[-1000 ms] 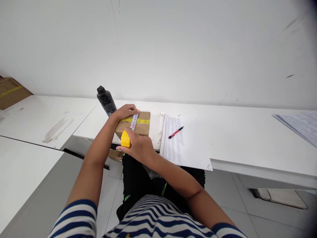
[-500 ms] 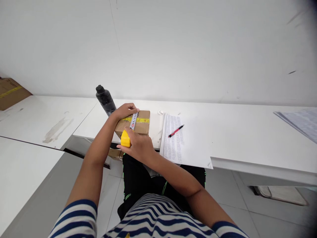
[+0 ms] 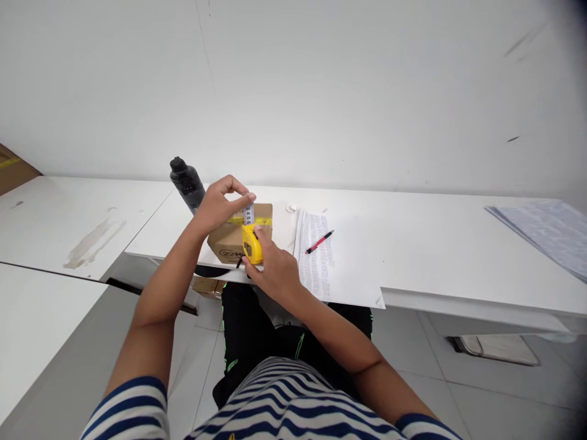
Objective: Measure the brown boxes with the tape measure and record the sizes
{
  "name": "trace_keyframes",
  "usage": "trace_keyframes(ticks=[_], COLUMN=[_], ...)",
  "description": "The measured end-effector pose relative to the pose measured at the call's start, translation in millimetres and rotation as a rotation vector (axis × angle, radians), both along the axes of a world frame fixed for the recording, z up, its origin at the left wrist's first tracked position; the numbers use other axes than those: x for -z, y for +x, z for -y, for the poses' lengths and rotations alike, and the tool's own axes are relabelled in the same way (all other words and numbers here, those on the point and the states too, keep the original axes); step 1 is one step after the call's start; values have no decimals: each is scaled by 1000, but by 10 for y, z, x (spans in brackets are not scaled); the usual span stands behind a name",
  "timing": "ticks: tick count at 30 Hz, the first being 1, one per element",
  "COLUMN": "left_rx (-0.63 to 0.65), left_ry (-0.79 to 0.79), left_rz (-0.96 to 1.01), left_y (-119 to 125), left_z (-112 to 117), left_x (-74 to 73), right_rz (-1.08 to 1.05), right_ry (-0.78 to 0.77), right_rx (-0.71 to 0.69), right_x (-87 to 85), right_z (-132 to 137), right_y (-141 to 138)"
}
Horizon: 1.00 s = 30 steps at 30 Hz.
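Brightly yellow tape measure [image 3: 252,245], its white blade [image 3: 248,214] black-numbered, in the pinch of both hands [image 3: 279,269].

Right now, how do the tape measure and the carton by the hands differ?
The tape measure has a yellow case; the carton is mostly brown.
The tape measure is gripped in the right hand; the carton rests on the table.
The tape measure is smaller than the carton.
Both show yellow, the carton in a strip.

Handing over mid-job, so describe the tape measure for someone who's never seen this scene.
On the white table, find the cardboard box beside the black bottle. The tape measure is in the right hand at that box, set apart by its yellow case and numbered blade.
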<state>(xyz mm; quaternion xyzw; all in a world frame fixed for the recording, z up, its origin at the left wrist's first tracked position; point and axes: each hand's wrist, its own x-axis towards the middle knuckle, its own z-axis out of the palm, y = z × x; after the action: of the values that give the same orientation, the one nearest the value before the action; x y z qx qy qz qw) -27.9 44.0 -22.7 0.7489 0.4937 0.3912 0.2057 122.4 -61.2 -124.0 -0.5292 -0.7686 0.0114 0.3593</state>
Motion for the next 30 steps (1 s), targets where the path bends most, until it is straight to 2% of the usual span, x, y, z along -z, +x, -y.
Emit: trace_keyframes(ticks=[3,6,8,12,14,18,23,30], left_rx=[112,220,195,36,9,62,107,92], left_ry=[-100,-139,-125,-143,-175,-171,-132,-126], left_rz=[-59,-165,-268,-483,-530,-557,-587,-604], left_y=[124,173,147,6,-65,-133,-89,-29], left_z=[245,258,166,-43,-92,-92,-45,-20], left_x=[37,191,309,456,467,457,509,511], right_rz=[-154,-280,-339,-432,-467,-479,-478,-495], right_ry=[143,254,248,155,143,109,106,147], right_rx=[20,42,56,67,67,81,74,22], right_x=[80,155,198,249,260,273,297,340], right_z=[2,-5,-14,-37,-50,-63,-48,-17], right_y=[156,252,289,338,355,363,334,331])
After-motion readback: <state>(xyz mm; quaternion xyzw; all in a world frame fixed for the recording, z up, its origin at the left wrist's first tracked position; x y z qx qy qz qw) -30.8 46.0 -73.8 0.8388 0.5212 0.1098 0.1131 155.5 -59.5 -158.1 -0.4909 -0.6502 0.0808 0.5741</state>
